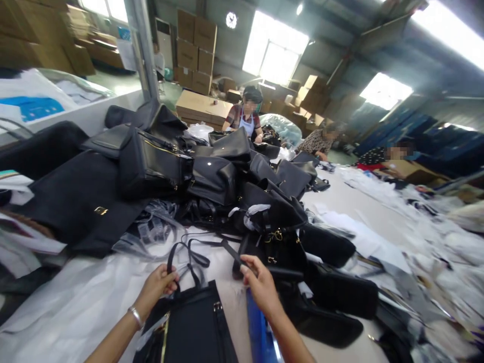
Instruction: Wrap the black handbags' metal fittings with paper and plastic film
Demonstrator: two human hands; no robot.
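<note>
A black handbag (189, 322) lies right in front of me on the table, its thin straps (196, 249) looping up away from it. My left hand (157, 286) is closed around a strap near the bag's top edge; a silver bracelet sits on that wrist. My right hand (260, 285) pinches the flat black strap (230, 252) where it runs toward a second black bag (280, 242) with gold hardware.
A big heap of black handbags (170, 166) covers the table's middle and left. Clear plastic wrap (75, 297) lies at my left, white paper (378, 237) at the right. Three people (245, 116) work at the far end. Cardboard boxes (196, 50) are stacked behind them.
</note>
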